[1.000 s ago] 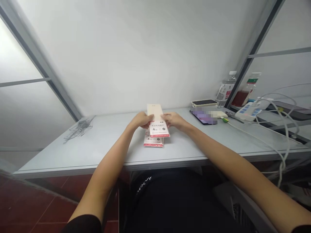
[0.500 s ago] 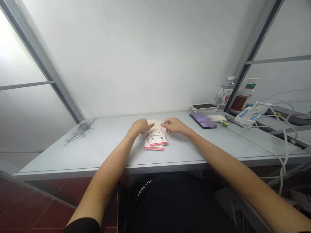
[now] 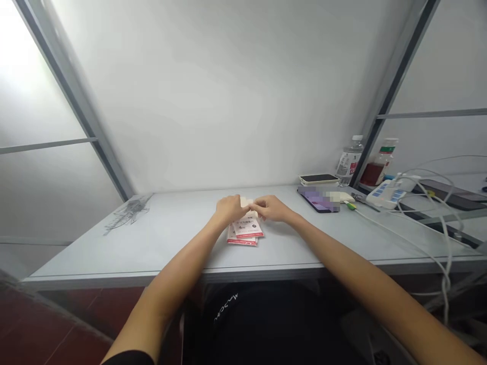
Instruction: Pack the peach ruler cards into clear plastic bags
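Note:
Several flat white packets with red bottom edges lie overlapped on the desk in front of me; their print suggests ruler sets. On the upper packet (image 3: 249,228), dark characters and a 4 show. A lower packet (image 3: 242,242) sticks out beneath it toward me. My left hand (image 3: 229,209) is closed at the upper packet's top left, thumb pointing right. From the other side, my right hand (image 3: 271,208) pinches at the packet's top edge. The fingertips of both hands meet there, and they hide what exactly is between them.
To the right lie a purple-screened phone (image 3: 317,199), another phone (image 3: 318,179), a white power strip (image 3: 391,191) and loose white cables (image 3: 403,238). A water bottle (image 3: 349,161) and a bottle of dark red liquid (image 3: 376,167) stand behind. A dark wiry tangle (image 3: 131,210) is at left.
My two hands have come closer together, so their fingertips now meet at the packet's top. The view has tilted up slightly, and the packets lie nearly where they were.

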`<action>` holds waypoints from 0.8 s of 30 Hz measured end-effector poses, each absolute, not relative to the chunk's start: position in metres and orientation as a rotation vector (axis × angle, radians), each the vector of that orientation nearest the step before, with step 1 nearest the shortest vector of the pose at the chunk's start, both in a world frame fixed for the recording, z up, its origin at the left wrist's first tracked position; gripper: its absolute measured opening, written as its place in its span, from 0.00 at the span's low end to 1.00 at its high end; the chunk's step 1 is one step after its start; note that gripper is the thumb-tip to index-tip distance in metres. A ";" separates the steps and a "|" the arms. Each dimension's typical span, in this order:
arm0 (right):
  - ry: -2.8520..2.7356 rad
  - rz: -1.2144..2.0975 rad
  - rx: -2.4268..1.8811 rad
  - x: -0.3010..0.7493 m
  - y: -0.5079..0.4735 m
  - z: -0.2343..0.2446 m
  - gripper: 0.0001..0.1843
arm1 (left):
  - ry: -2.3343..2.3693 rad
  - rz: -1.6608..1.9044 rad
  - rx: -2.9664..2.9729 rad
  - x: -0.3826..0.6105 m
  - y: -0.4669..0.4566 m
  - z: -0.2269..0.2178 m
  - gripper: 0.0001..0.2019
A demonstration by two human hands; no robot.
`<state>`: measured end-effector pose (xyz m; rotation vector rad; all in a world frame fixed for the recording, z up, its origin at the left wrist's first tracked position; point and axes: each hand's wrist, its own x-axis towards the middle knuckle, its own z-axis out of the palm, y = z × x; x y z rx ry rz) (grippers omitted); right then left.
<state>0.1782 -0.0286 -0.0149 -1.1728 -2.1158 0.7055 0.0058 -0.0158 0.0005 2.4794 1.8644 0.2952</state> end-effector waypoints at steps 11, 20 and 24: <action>-2.090 0.634 -1.273 0.179 -0.028 -0.015 0.22 | 1.987 0.069 2.308 -0.001 -0.008 0.000 0.11; -1.635 1.102 -1.238 0.174 -0.024 -0.011 0.24 | 1.730 0.952 2.410 0.006 -0.012 0.002 0.15; -1.503 1.238 -1.020 0.171 -0.028 -0.008 0.19 | 1.517 1.115 2.392 0.015 -0.013 -0.005 0.14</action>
